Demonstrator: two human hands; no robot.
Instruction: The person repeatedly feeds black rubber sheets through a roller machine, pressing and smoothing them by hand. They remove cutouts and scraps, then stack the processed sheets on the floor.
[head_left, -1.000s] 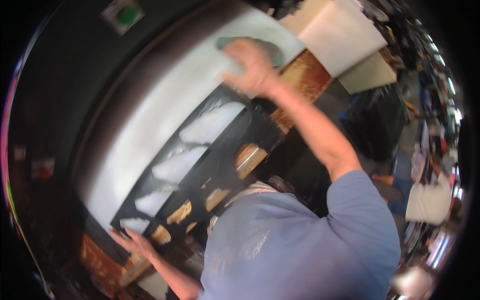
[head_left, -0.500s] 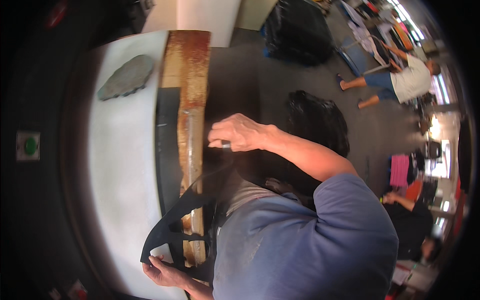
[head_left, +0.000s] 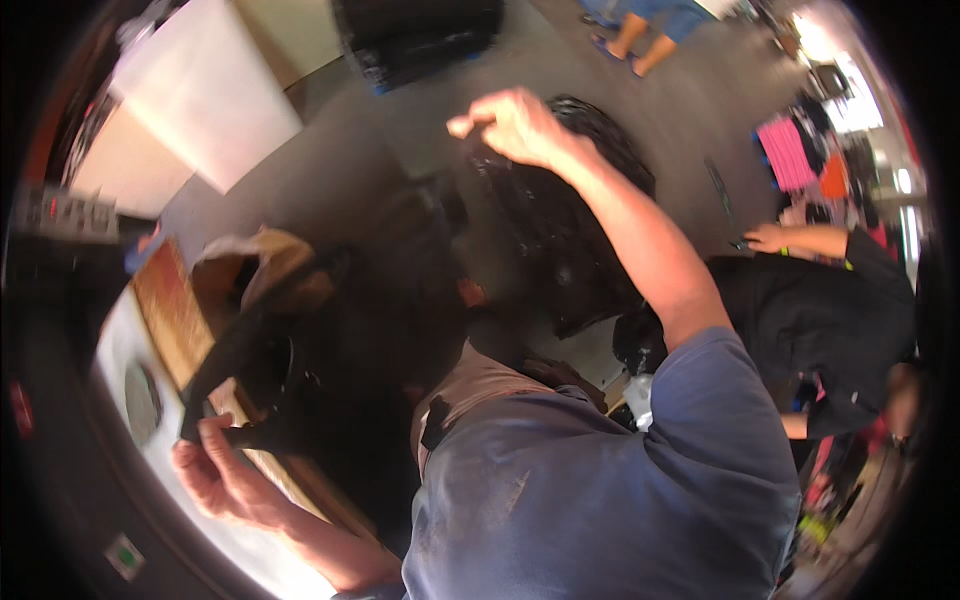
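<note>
My left hand (head_left: 228, 480), low on the left, pinches the edge of a thin, limp black sheet (head_left: 212, 372) with cut-out gaps. A strip of it rises from my fingers across the bench's wooden edge, and its rest blurs into the dark floor. My right hand (head_left: 515, 125) is raised far out at the upper middle, above a shiny black plastic bag. Its fingers are curled, the index finger bent forward; what they hold, if anything, cannot be made out against the dark background.
A white-topped bench (head_left: 120, 345) with a worn wooden edge (head_left: 172, 310) lies at the left, a flat grey piece (head_left: 142, 400) on it. Black plastic bags (head_left: 600, 135) and a black-wrapped bundle (head_left: 420, 40) stand on the floor. A person in black (head_left: 815, 310) works at the right; another person's legs (head_left: 640, 35) show farther off.
My view has turned, so the bench sits farther left. My right hand has swung outward, away from the bench edge. My left hand still grips the black sheet, which has shifted off the bench.
</note>
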